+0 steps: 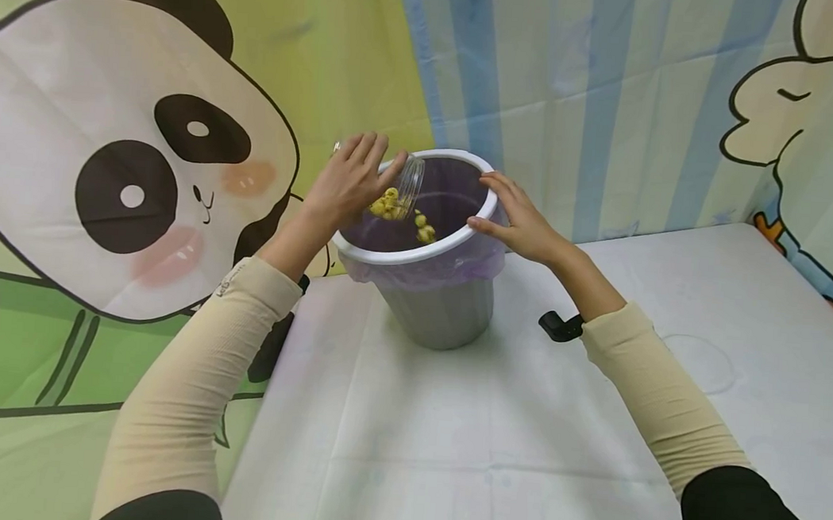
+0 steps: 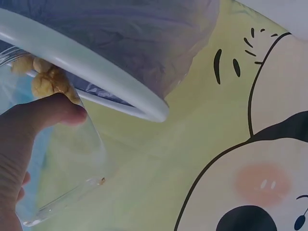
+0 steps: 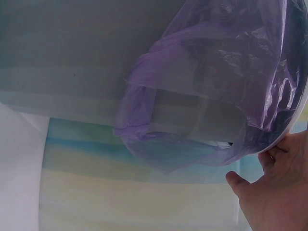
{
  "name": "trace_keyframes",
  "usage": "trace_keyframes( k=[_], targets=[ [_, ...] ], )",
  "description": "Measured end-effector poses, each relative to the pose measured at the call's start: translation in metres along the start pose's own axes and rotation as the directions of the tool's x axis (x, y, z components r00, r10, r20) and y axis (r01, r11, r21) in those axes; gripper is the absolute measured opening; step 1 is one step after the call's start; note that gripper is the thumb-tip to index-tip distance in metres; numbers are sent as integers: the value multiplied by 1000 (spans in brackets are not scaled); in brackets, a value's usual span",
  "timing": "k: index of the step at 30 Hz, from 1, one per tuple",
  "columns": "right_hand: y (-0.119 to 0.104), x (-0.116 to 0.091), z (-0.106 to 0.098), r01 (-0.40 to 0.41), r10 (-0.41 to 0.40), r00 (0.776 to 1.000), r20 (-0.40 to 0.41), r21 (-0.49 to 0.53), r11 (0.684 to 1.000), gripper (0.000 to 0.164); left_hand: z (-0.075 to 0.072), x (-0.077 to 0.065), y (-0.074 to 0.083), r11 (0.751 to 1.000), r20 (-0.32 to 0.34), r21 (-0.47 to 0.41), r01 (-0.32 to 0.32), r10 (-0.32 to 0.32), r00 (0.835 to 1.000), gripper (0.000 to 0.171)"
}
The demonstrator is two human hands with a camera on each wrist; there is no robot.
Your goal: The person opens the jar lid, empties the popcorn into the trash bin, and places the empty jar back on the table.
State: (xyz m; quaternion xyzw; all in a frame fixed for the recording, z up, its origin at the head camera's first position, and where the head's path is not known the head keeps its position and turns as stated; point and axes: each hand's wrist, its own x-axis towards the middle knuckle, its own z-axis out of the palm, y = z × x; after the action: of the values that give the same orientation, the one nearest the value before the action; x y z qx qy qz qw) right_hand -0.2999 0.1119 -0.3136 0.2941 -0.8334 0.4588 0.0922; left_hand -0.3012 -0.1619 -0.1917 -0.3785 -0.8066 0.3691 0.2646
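My left hand (image 1: 350,178) grips a clear jar (image 1: 412,182) tipped on its side over the trash can's mouth. Yellow popcorn (image 1: 389,203) lies inside the jar near its opening, and more popcorn pieces (image 1: 425,227) are in mid-air over the can. In the left wrist view the thumb (image 2: 62,109) presses along the jar's wall. The grey trash can (image 1: 436,313) stands upright with a white rim (image 1: 406,255) and a purple bag (image 1: 451,272) folded over it. My right hand (image 1: 522,223) holds the rim's right side; in the right wrist view its fingers meet the rim.
A white-covered table (image 1: 448,445) bears the can. Behind it hangs a printed cloth with a panda (image 1: 130,147) and blue stripes. A black curved object (image 1: 559,327) lies by the right forearm. Something dark (image 1: 271,350) shows beside the left forearm at the table's edge.
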Motion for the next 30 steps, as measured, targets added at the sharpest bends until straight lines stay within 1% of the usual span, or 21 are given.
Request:
trace_keyframes(
  k=[8, 11, 14, 18, 26, 30],
  targets=[
    [-1, -1, -1, -8, 8, 1000, 5, 10, 1000, 83, -8, 5, -2, 997, 17, 67, -40, 39, 999, 86],
    [-1, -1, -1, -9, 9, 1000, 6, 9, 1000, 83, -10, 7, -3, 994, -3, 91, -62, 62, 998, 78],
    [-1, -1, -1, -9, 9, 1000, 6, 10, 1000, 84, -11, 8, -4, 986, -42, 135, -94, 101, 994, 68],
    [-1, -1, 0, -9, 9, 1000, 5, 10, 1000, 84, -12, 9, -4, 976, -67, 176, -129, 143, 987, 65],
    [0, 0, -1, -2, 2, 1000, 6, 16, 1000, 84, -14, 10, -4, 970, -84, 189, -151, 169, 982, 58],
    [1, 0, -1, -1, 1, 1000, 5, 19, 1000, 84, -15, 10, -4, 977, -47, 164, -138, 148, 988, 64]
  ],
)
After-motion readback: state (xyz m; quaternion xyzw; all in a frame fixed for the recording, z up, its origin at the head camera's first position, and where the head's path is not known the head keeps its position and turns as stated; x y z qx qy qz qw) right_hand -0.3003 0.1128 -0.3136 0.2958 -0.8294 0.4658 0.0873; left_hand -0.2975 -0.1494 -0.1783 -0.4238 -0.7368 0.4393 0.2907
